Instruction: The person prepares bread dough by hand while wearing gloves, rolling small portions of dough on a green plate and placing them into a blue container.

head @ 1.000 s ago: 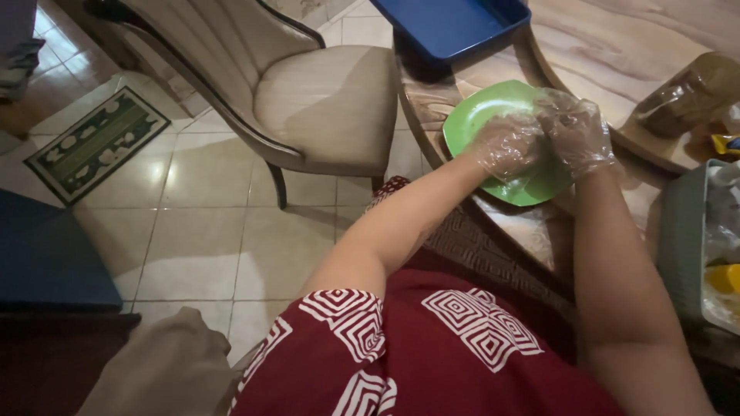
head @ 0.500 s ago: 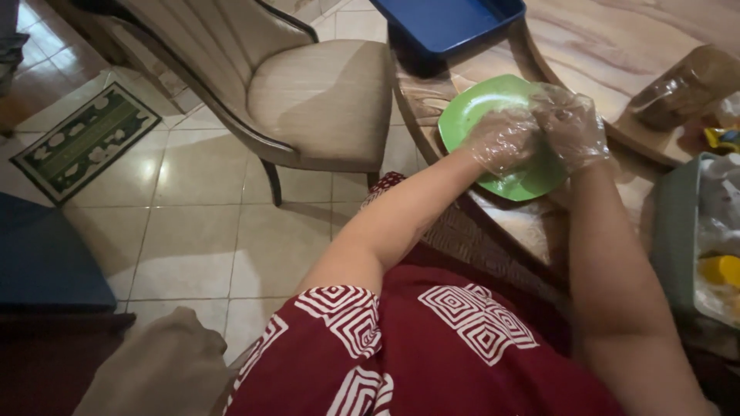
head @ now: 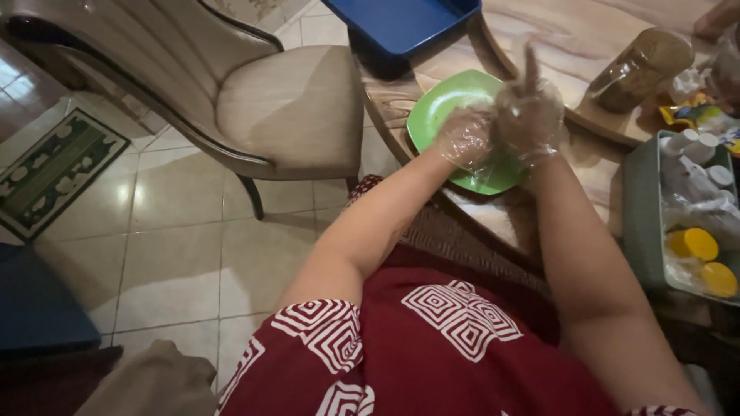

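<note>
**Head view: gloved hands pressed together over a green plate**

Head view, looking down at two hands in thin clear plastic gloves, held together just above a green plate (head: pixel 447 108). The plate sits near the tabletop's (head: pixel 593 46) near-left edge. The left hand (head: pixel 466 139) is curled against the right hand (head: pixel 530 115), whose fingers point upward. Whether either grip encloses anything cannot be told, since the crinkled gloves hide the palms. The step in hand looks like shaping or rubbing something between the palms, or settling the gloves; any further move would call for keeping the hands over the plate.

Beyond the plate, at the far edge, lies a blue tray (head: pixel 401 23). To the right, a brown jar (head: pixel 644 65) lies tilted. A green bin (head: pixel 644 223) of bottles with white and yellow caps stands at the right. A cushioned chair (head: pixel 285 108) stands left, on tiled floor.
</note>
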